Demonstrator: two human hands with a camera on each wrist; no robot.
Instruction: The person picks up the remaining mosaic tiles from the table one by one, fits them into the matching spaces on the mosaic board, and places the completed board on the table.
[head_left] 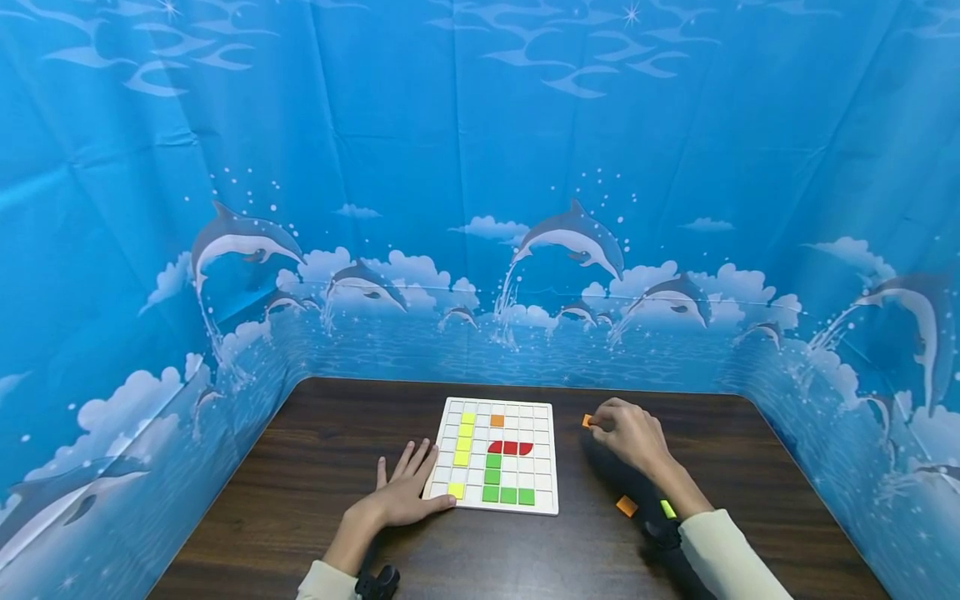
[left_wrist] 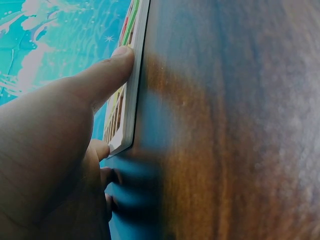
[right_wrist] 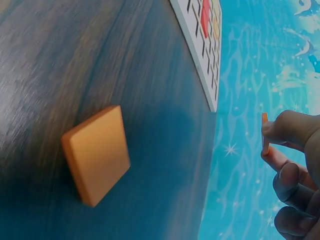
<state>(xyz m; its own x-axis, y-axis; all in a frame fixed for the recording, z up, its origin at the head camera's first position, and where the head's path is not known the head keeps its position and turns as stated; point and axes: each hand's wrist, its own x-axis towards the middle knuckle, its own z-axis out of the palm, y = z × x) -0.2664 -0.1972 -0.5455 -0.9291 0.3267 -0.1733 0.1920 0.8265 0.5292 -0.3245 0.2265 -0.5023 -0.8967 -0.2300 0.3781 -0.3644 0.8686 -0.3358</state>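
Note:
A white grid board (head_left: 517, 412) lies on the dark wooden table, with yellow, green, red and orange tiles set in its squares. My left hand (head_left: 405, 493) rests at the board's left edge, fingers spread and straight, the thumb touching its near left corner beside a yellow tile (head_left: 456, 491). To the right of the board, my right hand (head_left: 633, 433) pinches an orange square tile (right_wrist: 265, 134) between thumb and fingertip, held above the table. A loose orange tile (right_wrist: 100, 155) lies on the wood nearer the right wrist.
A yellow-green tile (head_left: 668, 509) lies by the right wrist, partly hidden by the sleeve. The table (head_left: 300, 467) is bordered by a blue dolphin-print curtain (head_left: 420, 208) at the back and sides. Each wrist wears a dark camera strap.

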